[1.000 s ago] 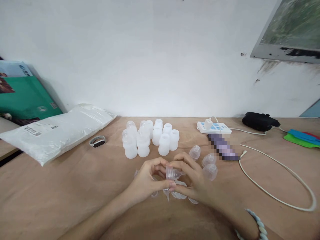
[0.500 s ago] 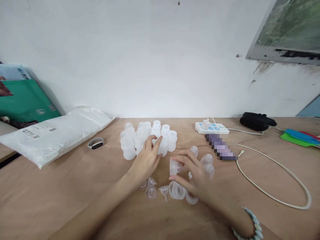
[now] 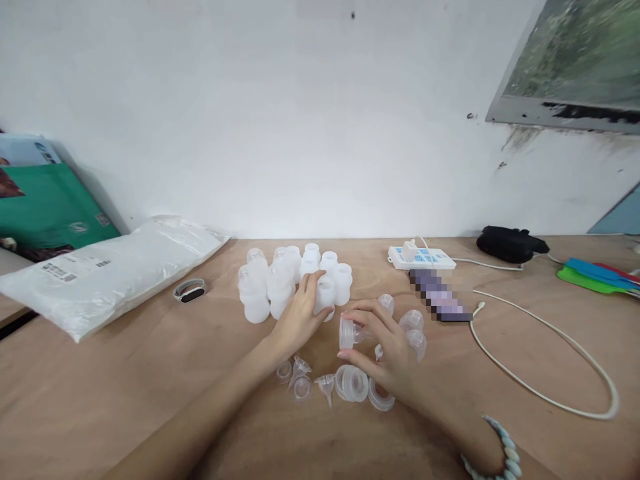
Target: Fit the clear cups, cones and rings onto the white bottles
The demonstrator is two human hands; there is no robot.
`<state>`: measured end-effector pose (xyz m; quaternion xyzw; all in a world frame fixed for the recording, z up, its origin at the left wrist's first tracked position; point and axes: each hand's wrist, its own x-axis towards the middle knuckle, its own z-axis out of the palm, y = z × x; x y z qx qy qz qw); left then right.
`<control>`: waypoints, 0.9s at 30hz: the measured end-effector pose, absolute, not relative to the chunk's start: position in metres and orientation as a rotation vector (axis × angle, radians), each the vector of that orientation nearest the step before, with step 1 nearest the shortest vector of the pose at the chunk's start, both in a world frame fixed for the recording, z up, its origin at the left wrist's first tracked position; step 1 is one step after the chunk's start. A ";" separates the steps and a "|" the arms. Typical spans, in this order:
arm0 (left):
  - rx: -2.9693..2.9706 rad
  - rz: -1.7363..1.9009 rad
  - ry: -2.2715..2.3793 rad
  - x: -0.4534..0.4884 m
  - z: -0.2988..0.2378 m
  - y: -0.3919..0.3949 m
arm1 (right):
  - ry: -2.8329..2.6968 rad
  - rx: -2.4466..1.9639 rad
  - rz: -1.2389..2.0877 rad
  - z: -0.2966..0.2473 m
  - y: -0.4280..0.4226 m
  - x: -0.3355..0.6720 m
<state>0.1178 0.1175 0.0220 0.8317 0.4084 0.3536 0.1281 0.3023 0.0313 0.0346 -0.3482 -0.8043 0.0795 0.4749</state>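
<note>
My left hand curls around a frosted white bottle at the front right of a bottle group, fingers at its left and thumb in front. Some bottles in the group wear clear domed caps; others show open necks. My right hand pinches a clear screw ring sideways between thumb and fingers, with a clear funnel-shaped piece pointing out of it toward the palm. Below the hands lie loose clear rings and small funnel-shaped pieces. Clear dome caps sit beside my right hand, partly hidden.
A white plastic parcel and a grey wristband are at the left. Toward the right are a power strip, a blurred purple phone-like object, a looped white cable, a black case and coloured flat pieces.
My left hand has lowered its fingers from above the bottle to its side, so its open neck now shows. The right hand keeps the ring and funnel piece nearly in place.
</note>
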 end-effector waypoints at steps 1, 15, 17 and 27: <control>2.417 1.024 1.166 0.115 0.023 0.115 | -1.955 -0.861 0.192 0.034 0.032 0.303; 2.594 0.568 0.806 0.076 0.062 0.067 | -1.993 -0.789 0.154 0.035 0.033 0.303; 2.556 0.522 0.823 0.074 0.062 0.066 | -2.020 -0.755 0.158 0.034 0.033 0.303; 2.188 0.524 0.932 0.061 0.053 0.071 | -2.047 -0.734 0.293 0.041 0.034 0.306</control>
